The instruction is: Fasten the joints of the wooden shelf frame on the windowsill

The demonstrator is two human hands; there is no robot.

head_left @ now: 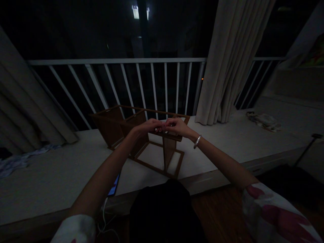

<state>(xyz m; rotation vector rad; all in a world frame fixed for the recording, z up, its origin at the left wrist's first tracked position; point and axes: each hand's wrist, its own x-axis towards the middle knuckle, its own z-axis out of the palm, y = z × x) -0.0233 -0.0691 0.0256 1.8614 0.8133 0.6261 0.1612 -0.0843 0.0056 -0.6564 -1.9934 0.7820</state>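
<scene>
My left hand and my right hand meet fingertip to fingertip above the near top rail of a brown wooden rack that stands on a pale platform. Both hands are pinched closed at the point where they touch. What is between the fingers is too small and dark to make out. A silver bangle sits on my right wrist. The rack has open frames and solid side panels.
A white railing runs behind the rack, with curtains at left and right. A phone with a white cable lies near the platform's front edge. Crumpled cloth lies at right. A dark object is below me.
</scene>
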